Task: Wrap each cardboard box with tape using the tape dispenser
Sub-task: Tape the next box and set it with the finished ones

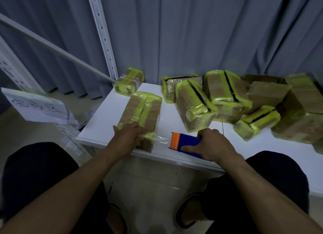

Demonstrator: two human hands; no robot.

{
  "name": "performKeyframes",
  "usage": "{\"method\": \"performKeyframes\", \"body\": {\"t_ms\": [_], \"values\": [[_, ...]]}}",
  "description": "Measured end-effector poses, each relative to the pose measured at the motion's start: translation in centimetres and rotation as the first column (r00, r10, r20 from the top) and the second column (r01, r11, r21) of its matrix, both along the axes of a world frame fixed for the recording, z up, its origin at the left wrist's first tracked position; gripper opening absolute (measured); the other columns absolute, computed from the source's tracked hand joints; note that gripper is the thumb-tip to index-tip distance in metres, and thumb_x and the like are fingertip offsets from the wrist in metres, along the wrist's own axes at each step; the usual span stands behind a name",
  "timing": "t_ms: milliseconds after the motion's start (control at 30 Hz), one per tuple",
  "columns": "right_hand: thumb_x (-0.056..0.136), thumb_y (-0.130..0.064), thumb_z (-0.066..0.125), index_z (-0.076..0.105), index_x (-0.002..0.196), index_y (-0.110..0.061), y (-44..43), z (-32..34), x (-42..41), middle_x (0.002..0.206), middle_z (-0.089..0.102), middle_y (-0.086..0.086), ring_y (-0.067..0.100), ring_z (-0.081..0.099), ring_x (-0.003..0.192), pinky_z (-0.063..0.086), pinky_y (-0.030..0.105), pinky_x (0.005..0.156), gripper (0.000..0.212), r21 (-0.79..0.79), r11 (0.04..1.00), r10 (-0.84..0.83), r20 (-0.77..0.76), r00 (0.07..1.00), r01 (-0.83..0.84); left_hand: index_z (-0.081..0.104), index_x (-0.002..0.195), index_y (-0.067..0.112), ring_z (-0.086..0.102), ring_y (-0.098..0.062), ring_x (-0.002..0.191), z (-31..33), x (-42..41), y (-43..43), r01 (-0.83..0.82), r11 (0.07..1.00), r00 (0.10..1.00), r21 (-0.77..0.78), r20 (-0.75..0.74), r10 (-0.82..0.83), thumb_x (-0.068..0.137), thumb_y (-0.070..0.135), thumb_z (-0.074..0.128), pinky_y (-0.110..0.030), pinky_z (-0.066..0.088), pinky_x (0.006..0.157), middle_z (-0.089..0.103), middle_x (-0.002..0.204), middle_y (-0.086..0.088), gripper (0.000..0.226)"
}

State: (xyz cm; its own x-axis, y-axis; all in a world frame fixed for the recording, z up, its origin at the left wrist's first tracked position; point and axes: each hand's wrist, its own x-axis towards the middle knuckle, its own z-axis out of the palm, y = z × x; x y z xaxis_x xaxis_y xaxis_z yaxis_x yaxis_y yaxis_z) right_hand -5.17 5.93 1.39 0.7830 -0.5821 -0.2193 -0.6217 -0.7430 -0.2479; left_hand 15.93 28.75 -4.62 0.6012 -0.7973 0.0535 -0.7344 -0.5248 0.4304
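Note:
A long cardboard box (141, 109) banded with yellow-green tape lies on the white table (104, 122), its near end at the front edge. My left hand (127, 136) rests on that near end, fingers curled over the corner. My right hand (211, 144) grips a blue tape dispenser (188, 143) with an orange front, just right of the box. A strip of clear tape (160, 138) stretches from the dispenser's mouth to the box end under my left hand.
Several more taped cardboard boxes (225, 94) are piled along the back and right of the table. One small taped box (129, 83) sits at the back left corner. A handwritten paper sign (36, 106) hangs on a white rack at left. Grey curtains hang behind.

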Motion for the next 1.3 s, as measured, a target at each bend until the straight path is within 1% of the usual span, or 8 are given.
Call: {"method": "performKeyframes", "body": {"t_ms": [133,300,500,700,900,1000,1167,1300], "values": [[0.068,-0.083,0.071,0.056,0.09,-0.02,0.4,-1.4,1.5,0.088,0.06,-0.001,0.021,0.065,0.081,0.057,0.034,0.07,0.068,-0.073,0.997,0.017,-0.037,0.999,-0.019,0.063,0.12,0.034,0.048,-0.023,0.122,1.5,-1.1,-0.2,-0.013,0.998,1.0,0.067,-0.018,0.014,0.091,0.033,0.065,-0.073,0.019,0.106,0.049,0.114,0.01,0.029],[0.069,-0.082,0.07,0.054,0.096,-0.018,0.7,-2.9,4.2,0.094,0.061,0.002,0.023,0.064,0.082,0.055,0.035,0.071,0.071,-0.049,0.998,0.03,-0.08,0.996,-0.034,0.058,0.109,0.046,0.045,-0.016,0.118,1.2,-2.5,-1.4,-0.113,0.988,0.992,0.104,0.061,0.108,0.069,0.086,0.048,-0.067,0.024,0.104,0.041,0.106,0.014,0.058],[0.07,-0.082,0.069,0.051,0.096,-0.019,1.2,-4.1,6.3,0.091,0.056,0.0,0.023,0.062,0.081,0.053,0.034,0.07,0.07,-0.006,0.997,0.079,-0.102,0.992,-0.08,0.065,0.094,0.038,0.052,-0.018,0.107,-0.7,-1.9,-1.7,-0.145,0.984,0.978,-0.102,0.137,0.159,0.078,0.067,0.067,-0.045,0.027,0.089,0.042,0.093,0.013,0.033],[0.077,-0.081,0.065,0.046,0.094,-0.018,1.8,-4.4,7.2,0.092,0.052,0.001,0.023,0.057,0.08,0.047,0.034,0.067,0.068,-0.001,0.994,0.113,-0.115,0.987,-0.114,0.067,0.095,0.04,0.051,-0.016,0.103,-1.1,-1.9,-1.8,-0.156,0.981,0.976,-0.117,0.133,0.171,0.075,0.064,0.065,-0.057,0.03,0.095,0.043,0.093,0.013,0.031],[0.08,-0.083,0.058,0.052,0.097,-0.018,2.5,-4.6,7.5,0.1,0.062,0.004,0.024,0.059,0.081,0.043,0.033,0.067,0.067,-0.097,0.983,0.145,-0.129,0.981,-0.158,0.071,0.099,0.027,0.045,-0.018,0.097,-0.9,-1.8,-2.0,-0.072,0.984,0.984,-0.163,0.147,0.096,0.061,0.053,0.087,-0.037,0.032,0.078,0.042,0.091,0.007,0.049],[0.083,-0.081,0.056,0.058,0.103,-0.016,3.0,-4.6,7.5,0.103,0.065,0.004,0.026,0.066,0.088,0.044,0.033,0.068,0.067,-0.138,0.975,0.156,-0.129,0.979,-0.174,0.073,0.102,0.025,0.046,-0.018,0.096,-0.7,-1.7,-2.1,-0.068,0.986,0.985,-0.153,0.145,0.091,0.066,0.044,0.088,-0.035,0.034,0.075,0.044,0.091,0.005,0.044],[0.087,-0.077,0.055,0.06,0.114,-0.017,4.0,-4.0,7.4,0.108,0.067,0.004,0.026,0.068,0.095,0.041,0.033,0.07,0.066,-0.247,0.948,0.172,-0.129,0.977,-0.199,0.073,0.092,0.023,0.052,-0.023,0.096,-0.4,-2.1,-2.1,-0.114,0.984,0.977,-0.137,0.164,0.136,0.061,0.04,0.091,-0.034,0.025,0.074,0.051,0.088,0.002,0.039],[0.092,-0.073,0.053,0.06,0.115,-0.017,4.8,-3.9,6.9,0.101,0.066,0.0,0.021,0.066,0.09,0.036,0.031,0.067,0.061,-0.363,0.905,0.189,-0.123,0.974,-0.222,0.073,0.092,0.029,0.051,-0.02,0.1,-0.4,-2.0,-2.0,-0.159,0.983,0.97,-0.095,0.168,0.173,0.063,0.052,0.084,-0.036,0.021,0.078,0.048,0.09,0.008,0.038]]}}
